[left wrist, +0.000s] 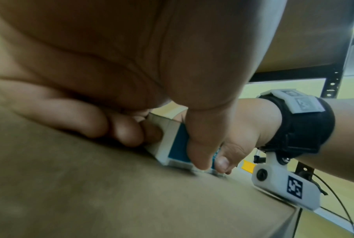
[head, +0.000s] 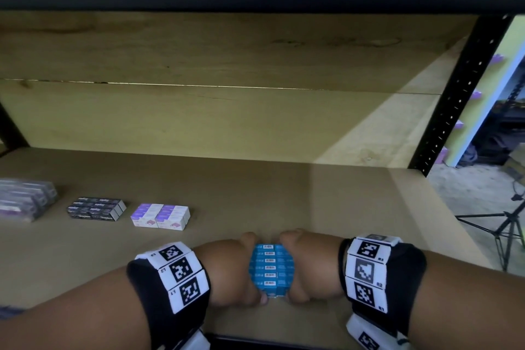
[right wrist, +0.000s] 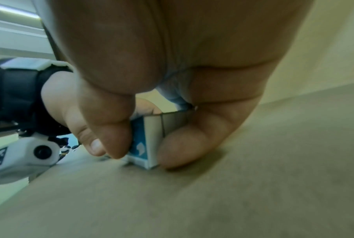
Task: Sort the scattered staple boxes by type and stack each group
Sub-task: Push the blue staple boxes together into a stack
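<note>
Both hands' grip hides the blue boxes' sides.

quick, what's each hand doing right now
Left hand: curled round the left side of the blue staple boxes.
Right hand: curled round the right side of the same boxes.
</note>
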